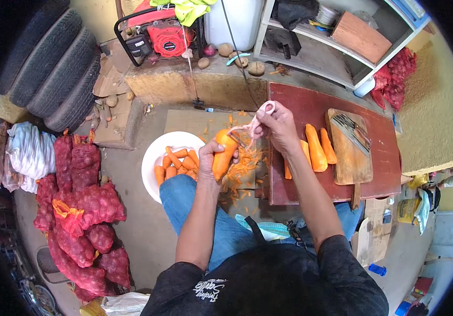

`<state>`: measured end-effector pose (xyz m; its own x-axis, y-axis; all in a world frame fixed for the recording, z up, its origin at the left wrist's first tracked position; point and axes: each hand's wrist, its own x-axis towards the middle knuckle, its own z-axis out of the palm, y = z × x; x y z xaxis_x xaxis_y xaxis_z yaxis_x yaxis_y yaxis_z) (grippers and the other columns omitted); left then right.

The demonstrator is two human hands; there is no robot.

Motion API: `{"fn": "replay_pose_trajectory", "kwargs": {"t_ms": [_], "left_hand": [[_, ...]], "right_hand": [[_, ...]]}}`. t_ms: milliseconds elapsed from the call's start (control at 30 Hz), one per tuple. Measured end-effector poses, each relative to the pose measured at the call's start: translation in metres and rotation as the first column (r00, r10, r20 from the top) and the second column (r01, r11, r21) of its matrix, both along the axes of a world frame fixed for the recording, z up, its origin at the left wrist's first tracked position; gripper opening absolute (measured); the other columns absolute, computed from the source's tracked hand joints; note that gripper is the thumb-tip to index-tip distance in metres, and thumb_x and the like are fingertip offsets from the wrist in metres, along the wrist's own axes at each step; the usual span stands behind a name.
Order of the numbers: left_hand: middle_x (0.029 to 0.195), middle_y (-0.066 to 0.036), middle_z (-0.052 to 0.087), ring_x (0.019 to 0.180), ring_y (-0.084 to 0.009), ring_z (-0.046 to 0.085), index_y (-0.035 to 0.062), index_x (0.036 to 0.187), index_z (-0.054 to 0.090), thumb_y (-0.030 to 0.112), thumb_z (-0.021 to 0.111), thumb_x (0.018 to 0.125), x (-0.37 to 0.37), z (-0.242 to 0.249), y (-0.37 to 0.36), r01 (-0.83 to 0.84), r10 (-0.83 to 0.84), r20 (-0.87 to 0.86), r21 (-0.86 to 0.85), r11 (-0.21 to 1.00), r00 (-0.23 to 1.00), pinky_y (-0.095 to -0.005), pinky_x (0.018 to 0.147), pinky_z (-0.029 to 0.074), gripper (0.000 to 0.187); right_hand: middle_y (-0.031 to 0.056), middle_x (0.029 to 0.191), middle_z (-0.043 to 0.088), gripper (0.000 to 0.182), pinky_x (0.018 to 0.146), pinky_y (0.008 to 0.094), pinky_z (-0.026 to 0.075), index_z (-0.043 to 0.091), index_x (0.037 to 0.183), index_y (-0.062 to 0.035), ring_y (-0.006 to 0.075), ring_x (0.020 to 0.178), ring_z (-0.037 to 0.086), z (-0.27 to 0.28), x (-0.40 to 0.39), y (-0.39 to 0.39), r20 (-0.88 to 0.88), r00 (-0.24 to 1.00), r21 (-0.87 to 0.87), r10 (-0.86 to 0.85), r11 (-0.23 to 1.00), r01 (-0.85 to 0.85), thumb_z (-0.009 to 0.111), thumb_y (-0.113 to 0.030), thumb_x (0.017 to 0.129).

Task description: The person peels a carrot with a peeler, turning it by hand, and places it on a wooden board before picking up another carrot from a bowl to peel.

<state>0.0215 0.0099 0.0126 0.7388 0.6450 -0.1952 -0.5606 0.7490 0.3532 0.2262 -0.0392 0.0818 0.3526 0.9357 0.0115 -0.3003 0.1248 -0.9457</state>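
1. While the left hand (pixel 209 158) is clamped around a thick, tapering orange carrot (pixel 226 139), the right hand (pixel 280 126) grips a pale pink, slender peeler (pixel 251 127) by its looped handle.
2. The carrot is held above the person's lap, its broad end pointing away from the body; the peeler's working end lies against its upper right side.
3. Below and just beyond the hands, thin orange peelings (pixel 245 158) are scattered over the floor and flat brown cardboard (pixel 181 120).
4. To the left, a round white basin (pixel 149 171) holds smaller orange carrots (pixel 176 164); a knee in blue denim (pixel 178 192) covers part of it.
5. To the right, a dark red, flat-topped bench (pixel 384 171) carries several smooth orange carrots (pixel 316 150) beside a worn wooden cutting board (pixel 345 160), on which lies a dark and silvery tool whose kind I cannot tell.
6. Farther out stand a red generator in a black frame (pixel 168 41) and a pale shelf unit (pixel 348 84), both ahead.
7. At far left, black rubber tyres (pixel 52 68) lean in a row beyond piled red mesh sacks (pixel 92 203) of round produce.
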Motion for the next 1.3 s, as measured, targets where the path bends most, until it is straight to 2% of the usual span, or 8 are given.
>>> {"fn": "replay_pose_trajectory", "kwargs": {"t_ms": [100, 500, 667, 867, 933, 967, 1067, 1300], "left_hand": [[0.091, -0.021, 0.065, 0.067, -0.0275, 0.062, -0.0067, 0.113, 0.058, 0.023, 0.059, 0.066, 0.008, -0.010, 0.001, 0.012, -0.006, -0.171, 0.033, 0.999, 0.985, -0.0394, 0.060, 0.052, 0.055], [0.086, -0.022, 0.065, 0.058, -0.0278, 0.061, -0.0027, 0.110, 0.059, 0.031, 0.055, 0.088, 0.011, -0.021, 0.007, 0.080, -0.080, 0.001, -0.039, 0.996, 0.997, -0.0332, 0.045, 0.048, 0.040], [0.082, -0.019, 0.066, 0.058, -0.0253, 0.061, -0.0015, 0.106, 0.060, 0.033, 0.056, 0.089, -0.002, -0.009, 0.004, 0.046, -0.046, -0.008, 0.000, 0.999, 0.999, -0.0320, 0.045, 0.047, 0.039], [0.085, -0.010, 0.067, 0.064, -0.0220, 0.066, 0.0046, 0.106, 0.061, 0.040, 0.054, 0.096, 0.010, -0.017, 0.012, -0.062, 0.065, -0.148, 0.029, 0.998, 0.987, -0.0341, 0.052, 0.054, 0.037], [0.089, -0.010, 0.068, 0.070, -0.0223, 0.068, 0.0050, 0.106, 0.060, 0.039, 0.054, 0.097, 0.021, -0.008, 0.007, -0.148, 0.140, -0.179, -0.032, 0.988, 0.974, -0.0349, 0.058, 0.056, 0.035], [0.093, -0.010, 0.068, 0.078, -0.0228, 0.070, 0.0050, 0.106, 0.060, 0.038, 0.054, 0.097, 0.023, -0.005, 0.005, -0.140, 0.130, -0.156, -0.057, 0.988, 0.979, -0.0379, 0.068, 0.059, 0.034], [0.095, -0.012, 0.069, 0.080, -0.0248, 0.070, 0.0036, 0.108, 0.060, 0.037, 0.053, 0.097, 0.013, -0.006, 0.006, -0.043, 0.040, -0.074, -0.034, 0.998, 0.996, -0.0421, 0.073, 0.059, 0.036], [0.095, -0.019, 0.069, 0.080, -0.0313, 0.070, -0.0045, 0.111, 0.058, 0.036, 0.051, 0.098, 0.011, 0.011, 0.004, 0.003, -0.004, -0.018, -0.058, 0.998, 1.000, -0.0440, 0.075, 0.060, 0.043]], "right_hand": [[0.0082, 0.075, 0.067, 0.017, 0.049, 0.0267, 0.056, 0.056, 0.093, -0.0057, 0.0136, 0.056, 0.065, -0.017, 0.005, 0.013, -0.037, 0.999, 0.015, -0.025, 1.000, 0.025, 0.070, -0.015, 0.094], [0.0112, 0.075, 0.068, 0.012, 0.052, 0.0311, 0.058, 0.054, 0.092, -0.0069, 0.0176, 0.057, 0.066, -0.044, 0.011, 0.009, -0.266, 0.964, 0.012, -0.008, 1.000, 0.011, 0.064, -0.010, 0.097], [0.0117, 0.077, 0.069, 0.009, 0.056, 0.0334, 0.061, 0.056, 0.095, -0.0046, 0.0181, 0.060, 0.068, -0.050, 0.053, 0.010, -0.194, 0.965, 0.048, -0.176, 0.981, 0.188, 0.062, -0.011, 0.098], [0.0076, 0.079, 0.068, 0.014, 0.056, 0.0269, 0.058, 0.057, 0.097, -0.0046, 0.0169, 0.065, 0.070, 0.007, -0.010, -0.005, 0.087, 0.986, 0.063, 0.141, 0.987, -0.147, 0.070, -0.007, 0.092], [0.0056, 0.080, 0.067, 0.015, 0.057, 0.0258, 0.058, 0.058, 0.096, -0.0050, 0.0155, 0.065, 0.069, 0.018, -0.027, -0.012, 0.007, 0.951, 0.019, 0.310, 0.950, -0.310, 0.072, -0.008, 0.090], [0.0051, 0.080, 0.067, 0.016, 0.057, 0.0256, 0.058, 0.058, 0.096, -0.0052, 0.0150, 0.065, 0.069, 0.019, -0.032, -0.015, 0.013, 0.948, 0.013, 0.317, 0.948, -0.317, 0.073, -0.009, 0.090], [0.0040, 0.079, 0.067, 0.017, 0.057, 0.0253, 0.058, 0.059, 0.096, -0.0057, 0.0137, 0.064, 0.069, 0.014, -0.040, -0.017, 0.012, 0.941, -0.017, 0.338, 0.941, -0.338, 0.074, -0.012, 0.090], [0.0050, 0.078, 0.068, 0.020, 0.055, 0.0257, 0.058, 0.060, 0.096, -0.0055, 0.0127, 0.060, 0.067, 0.001, -0.029, 0.001, -0.065, 0.930, -0.054, 0.361, 0.930, -0.364, 0.076, -0.014, 0.088]]}}
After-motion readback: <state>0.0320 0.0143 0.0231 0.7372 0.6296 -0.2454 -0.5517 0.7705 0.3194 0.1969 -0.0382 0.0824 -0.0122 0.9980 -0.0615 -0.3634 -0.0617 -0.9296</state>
